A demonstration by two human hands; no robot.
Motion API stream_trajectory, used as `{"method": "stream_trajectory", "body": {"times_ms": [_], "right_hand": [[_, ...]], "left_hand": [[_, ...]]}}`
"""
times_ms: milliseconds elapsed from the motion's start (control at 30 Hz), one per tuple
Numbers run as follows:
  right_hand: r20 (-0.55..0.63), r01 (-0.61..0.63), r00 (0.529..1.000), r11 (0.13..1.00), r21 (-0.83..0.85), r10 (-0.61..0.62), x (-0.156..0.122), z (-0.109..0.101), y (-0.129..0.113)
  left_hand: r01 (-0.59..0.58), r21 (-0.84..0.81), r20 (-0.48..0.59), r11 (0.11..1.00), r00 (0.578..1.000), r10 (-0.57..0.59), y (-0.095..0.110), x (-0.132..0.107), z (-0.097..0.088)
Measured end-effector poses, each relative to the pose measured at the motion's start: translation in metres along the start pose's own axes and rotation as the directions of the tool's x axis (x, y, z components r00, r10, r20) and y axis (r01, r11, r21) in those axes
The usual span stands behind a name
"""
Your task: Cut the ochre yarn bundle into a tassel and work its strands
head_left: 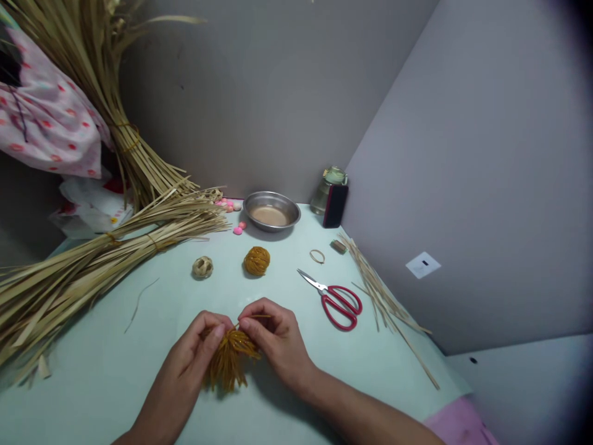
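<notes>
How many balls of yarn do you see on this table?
1: the golden-brown yarn ball, lying just beyond the right hand. More could be hidden behind the straw bundles.

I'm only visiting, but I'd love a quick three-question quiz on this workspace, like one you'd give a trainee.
1. True or false: the right hand holds the scissors.
2. Which is nearer the yarn ball: (a) the metal bowl or (b) the phone?
3. Fill in: the yarn strands at the left hand are ____ in colour.

Key: 1. False; they lie on the table. 2. a. 3. Golden brown.
</notes>
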State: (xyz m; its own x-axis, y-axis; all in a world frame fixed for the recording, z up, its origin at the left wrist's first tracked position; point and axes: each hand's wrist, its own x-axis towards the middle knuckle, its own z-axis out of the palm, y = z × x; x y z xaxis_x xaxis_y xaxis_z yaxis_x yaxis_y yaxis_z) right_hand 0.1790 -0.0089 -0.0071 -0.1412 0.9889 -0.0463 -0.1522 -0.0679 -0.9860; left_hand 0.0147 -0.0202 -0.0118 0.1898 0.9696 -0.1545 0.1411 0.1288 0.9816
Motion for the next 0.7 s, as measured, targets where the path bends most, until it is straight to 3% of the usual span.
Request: {"method": "stream_trajectory", "body": {"times_ms": [133,300,400,533,700], "right_hand": [[0.048,-0.018,0.999,1.000,0.017,0.017,-0.001,-0.001,-0.005],[0.202,-0.062,0.978,0.998,0.014,0.057,-0.002,-0.004,-0.008],[0.165,-0.014,0.986,0.996,-0.092,0.029,-0.001,-0.004,-0.003],[0.097,-0.068,0.993,0.997,-0.046,0.072,0.001,-0.003,0.002],[0.059,-0.064,0.996,0.998,-0.021,0.065,0.001,-0.001,-0.003]], "left_hand": [[0.001,0.012,-0.006,1.000,1.000,-0.001,-0.003,0.001,-0.003],[-0.001,0.028,-0.014,1.000,1.000,0.002,-0.004,0.002,-0.004],[0.007,0.042,-0.028,0.999,1.000,-0.005,-0.005,0.003,-0.006],[-0.012,0.031,-0.038,0.999,0.999,0.013,-0.010,0.004,-0.005],[0.026,0.031,0.123,0.999,0.992,-0.030,-0.009,0.005,-0.003]]}}
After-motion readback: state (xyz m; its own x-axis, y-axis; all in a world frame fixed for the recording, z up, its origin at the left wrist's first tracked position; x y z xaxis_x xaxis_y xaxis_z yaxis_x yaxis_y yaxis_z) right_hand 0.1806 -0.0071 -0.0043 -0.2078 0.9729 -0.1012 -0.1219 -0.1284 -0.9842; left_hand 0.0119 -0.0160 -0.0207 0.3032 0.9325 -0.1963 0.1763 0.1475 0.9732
